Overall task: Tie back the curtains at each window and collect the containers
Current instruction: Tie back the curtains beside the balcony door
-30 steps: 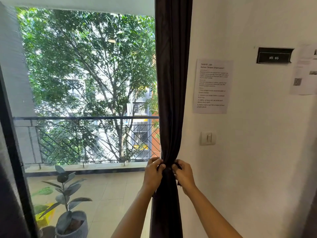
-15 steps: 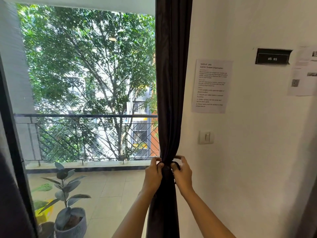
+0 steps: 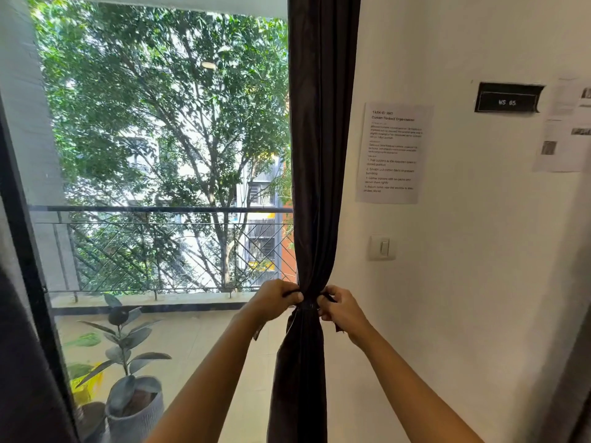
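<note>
Head view faces a tall window (image 3: 30, 266) with a balcony railing (image 3: 160, 210) and trees (image 3: 153, 91) beyond the glass. A potted plant (image 3: 128, 372) stands on the balcony floor (image 3: 192, 340) at the lower left, and another dark drape (image 3: 22, 378) fills the left edge. On the white wall (image 3: 463, 314) to the right hang a printed notice (image 3: 392, 153), a light switch (image 3: 382, 247) below it, a black sign (image 3: 508, 98) reading "WS 05" and more papers (image 3: 566, 129). The dark curtain (image 3: 319, 139) hangs gathered between window and wall, cinched by a dark tie-back (image 3: 308, 304). Reaching up from below, the left hand (image 3: 275, 300) pinches one end of the tie-back at the curtain's left side with curled fingers; the right hand (image 3: 343, 310) grips the other end at its right side.
</note>
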`<state>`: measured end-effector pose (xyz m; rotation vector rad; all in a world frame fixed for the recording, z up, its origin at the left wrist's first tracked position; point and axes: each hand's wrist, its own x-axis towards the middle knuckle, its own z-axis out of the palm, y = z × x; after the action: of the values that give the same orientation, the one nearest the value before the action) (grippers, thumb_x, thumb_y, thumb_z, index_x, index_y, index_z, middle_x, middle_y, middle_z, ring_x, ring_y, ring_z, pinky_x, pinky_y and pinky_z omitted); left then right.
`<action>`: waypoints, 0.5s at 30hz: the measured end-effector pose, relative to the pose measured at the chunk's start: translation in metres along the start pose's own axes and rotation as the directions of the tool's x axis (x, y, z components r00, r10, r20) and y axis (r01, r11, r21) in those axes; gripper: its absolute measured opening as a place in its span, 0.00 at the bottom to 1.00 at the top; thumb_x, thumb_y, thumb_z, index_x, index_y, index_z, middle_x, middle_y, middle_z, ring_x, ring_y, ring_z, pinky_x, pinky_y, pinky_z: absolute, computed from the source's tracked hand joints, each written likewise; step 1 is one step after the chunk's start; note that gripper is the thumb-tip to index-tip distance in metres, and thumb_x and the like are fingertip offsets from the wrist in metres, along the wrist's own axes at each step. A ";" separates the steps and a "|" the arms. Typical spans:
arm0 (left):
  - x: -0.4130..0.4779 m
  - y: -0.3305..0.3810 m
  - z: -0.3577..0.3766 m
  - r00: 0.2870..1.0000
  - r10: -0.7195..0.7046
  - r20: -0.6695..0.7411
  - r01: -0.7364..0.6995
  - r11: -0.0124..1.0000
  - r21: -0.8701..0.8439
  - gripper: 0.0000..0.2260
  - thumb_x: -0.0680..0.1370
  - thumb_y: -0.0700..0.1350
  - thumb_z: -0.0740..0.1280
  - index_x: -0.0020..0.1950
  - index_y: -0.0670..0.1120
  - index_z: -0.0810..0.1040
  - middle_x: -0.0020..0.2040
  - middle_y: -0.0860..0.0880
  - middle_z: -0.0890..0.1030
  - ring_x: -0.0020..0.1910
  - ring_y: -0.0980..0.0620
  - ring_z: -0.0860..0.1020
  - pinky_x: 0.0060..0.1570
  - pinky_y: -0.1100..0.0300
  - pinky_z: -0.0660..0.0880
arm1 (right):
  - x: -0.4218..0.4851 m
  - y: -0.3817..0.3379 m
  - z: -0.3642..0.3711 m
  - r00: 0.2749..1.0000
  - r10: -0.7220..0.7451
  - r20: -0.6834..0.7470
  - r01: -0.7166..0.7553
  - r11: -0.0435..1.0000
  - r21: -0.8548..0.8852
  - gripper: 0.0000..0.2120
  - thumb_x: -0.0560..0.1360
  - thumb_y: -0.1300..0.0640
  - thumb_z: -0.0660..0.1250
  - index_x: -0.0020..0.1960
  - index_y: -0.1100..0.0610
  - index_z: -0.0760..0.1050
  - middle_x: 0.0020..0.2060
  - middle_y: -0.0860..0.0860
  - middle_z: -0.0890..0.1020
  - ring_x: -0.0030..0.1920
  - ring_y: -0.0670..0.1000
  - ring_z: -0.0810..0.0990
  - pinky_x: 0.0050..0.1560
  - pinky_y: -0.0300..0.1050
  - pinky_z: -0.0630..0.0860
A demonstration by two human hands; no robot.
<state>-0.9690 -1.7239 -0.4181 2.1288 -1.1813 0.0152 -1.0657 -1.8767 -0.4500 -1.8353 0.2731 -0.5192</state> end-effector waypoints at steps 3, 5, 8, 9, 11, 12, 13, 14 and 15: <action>-0.007 0.000 0.006 0.997 0.019 -0.074 -0.021 0.999 -0.028 0.07 0.78 0.42 0.65 0.43 0.41 0.81 0.28 0.58 0.71 0.26 0.66 0.70 0.32 0.71 0.63 | 0.001 -0.006 -0.005 0.998 0.012 0.067 -0.013 1.000 0.011 0.05 0.77 0.62 0.65 0.53 0.58 0.75 0.40 0.56 0.79 0.35 0.48 0.77 0.38 0.38 0.76; -0.010 -0.001 0.011 0.991 0.040 -0.127 -0.042 0.999 -0.016 0.08 0.78 0.41 0.65 0.42 0.40 0.80 0.27 0.59 0.71 0.28 0.64 0.69 0.32 0.71 0.64 | 0.007 -0.006 -0.007 1.000 -0.028 0.011 0.028 0.998 -0.053 0.09 0.74 0.61 0.70 0.54 0.60 0.77 0.40 0.56 0.81 0.35 0.47 0.79 0.37 0.38 0.75; -0.012 0.000 0.012 0.985 0.065 -0.161 -0.070 0.997 -0.022 0.07 0.78 0.41 0.65 0.42 0.41 0.81 0.28 0.58 0.72 0.30 0.64 0.70 0.34 0.71 0.66 | 0.016 -0.004 -0.006 0.986 -0.130 -0.109 0.103 0.968 -0.231 0.15 0.67 0.56 0.76 0.51 0.57 0.79 0.42 0.51 0.83 0.40 0.46 0.81 0.44 0.41 0.78; -0.011 0.000 0.012 0.985 0.066 -0.162 -0.070 0.997 -0.021 0.07 0.78 0.41 0.65 0.43 0.41 0.81 0.29 0.58 0.72 0.30 0.64 0.70 0.34 0.71 0.66 | 0.017 -0.004 -0.005 0.974 -0.154 -0.166 0.102 0.954 -0.283 0.17 0.65 0.53 0.78 0.51 0.55 0.78 0.42 0.48 0.81 0.42 0.45 0.80 0.46 0.42 0.77; -0.011 -0.001 0.013 0.985 0.070 -0.160 -0.075 0.997 -0.025 0.07 0.78 0.41 0.64 0.43 0.41 0.81 0.29 0.58 0.71 0.30 0.64 0.69 0.34 0.72 0.65 | 0.018 -0.001 -0.001 0.935 -0.214 -0.284 0.093 0.918 -0.385 0.18 0.63 0.50 0.78 0.47 0.50 0.75 0.42 0.45 0.78 0.43 0.44 0.77 0.45 0.41 0.76; -0.011 -0.002 0.013 0.984 0.068 -0.166 -0.074 0.997 -0.031 0.07 0.78 0.41 0.65 0.43 0.41 0.81 0.29 0.58 0.71 0.30 0.64 0.69 0.34 0.72 0.65 | 0.017 0.001 0.002 0.922 -0.235 -0.308 0.098 0.910 -0.402 0.15 0.64 0.50 0.78 0.45 0.50 0.75 0.40 0.45 0.78 0.42 0.44 0.77 0.43 0.41 0.75; -0.011 -0.003 0.014 0.983 0.063 -0.172 -0.070 0.997 -0.035 0.07 0.78 0.41 0.65 0.43 0.42 0.81 0.29 0.58 0.71 0.30 0.64 0.69 0.33 0.70 0.64 | 0.015 0.001 0.005 0.919 -0.243 -0.310 0.109 0.913 -0.394 0.12 0.65 0.52 0.77 0.44 0.51 0.76 0.39 0.46 0.80 0.40 0.43 0.77 0.41 0.40 0.75; -0.011 -0.003 0.014 0.982 0.060 -0.178 -0.068 0.997 -0.040 0.07 0.78 0.42 0.65 0.43 0.42 0.81 0.29 0.57 0.71 0.30 0.64 0.69 0.33 0.69 0.63 | 0.014 0.001 0.008 0.923 -0.238 -0.301 0.118 0.922 -0.368 0.08 0.67 0.55 0.76 0.44 0.53 0.79 0.38 0.46 0.81 0.38 0.42 0.78 0.40 0.37 0.75; -0.010 -0.004 0.015 0.981 0.059 -0.183 -0.068 0.997 -0.040 0.07 0.78 0.42 0.65 0.44 0.42 0.81 0.29 0.57 0.71 0.30 0.64 0.69 0.34 0.67 0.63 | 0.012 0.002 0.012 0.930 -0.229 -0.287 0.128 0.935 -0.332 0.06 0.69 0.58 0.74 0.45 0.56 0.80 0.37 0.47 0.83 0.37 0.41 0.79 0.39 0.35 0.76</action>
<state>-0.9764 -1.7235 -0.4355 2.0022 -1.1304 0.2043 -1.0496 -1.8727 -0.4520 -2.0872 0.4272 -0.9551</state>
